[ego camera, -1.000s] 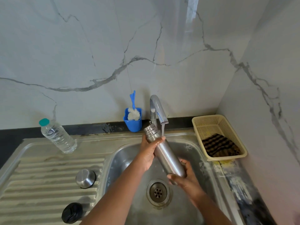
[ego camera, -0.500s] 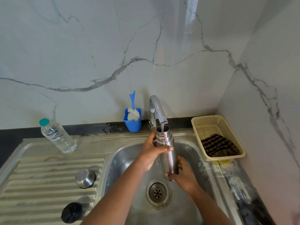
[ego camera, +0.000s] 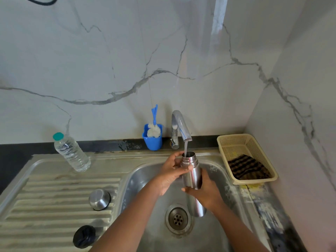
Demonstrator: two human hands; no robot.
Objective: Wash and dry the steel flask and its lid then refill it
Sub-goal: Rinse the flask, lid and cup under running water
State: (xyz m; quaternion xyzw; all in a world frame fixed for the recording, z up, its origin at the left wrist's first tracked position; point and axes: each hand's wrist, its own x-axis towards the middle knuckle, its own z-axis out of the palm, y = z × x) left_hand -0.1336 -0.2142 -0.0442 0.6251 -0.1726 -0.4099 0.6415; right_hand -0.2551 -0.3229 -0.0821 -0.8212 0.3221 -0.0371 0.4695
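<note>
The steel flask (ego camera: 192, 176) stands almost upright over the sink basin (ego camera: 145, 177), its open mouth right under the tap (ego camera: 181, 127). A thin stream of water runs from the spout into it. My left hand (ego camera: 171, 172) grips the flask just below its threaded neck. My right hand (ego camera: 206, 194) wraps around the lower body from the right. The steel lid (ego camera: 99, 199) lies on the ribbed draining board (ego camera: 54, 197), and a black inner cap (ego camera: 84, 236) lies nearer the front edge.
A clear plastic water bottle (ego camera: 71, 152) with a green cap stands at the back left. A blue holder with a bottle brush (ego camera: 152, 136) sits beside the tap. A beige basket (ego camera: 246, 158) with a checked cloth (ego camera: 247, 167) rests on the right counter. The drain (ego camera: 177, 219) is below the flask.
The flask went from tilted with its mouth pointing left to nearly upright under the spout, and water now runs into its mouth. Both hands kept their grip.
</note>
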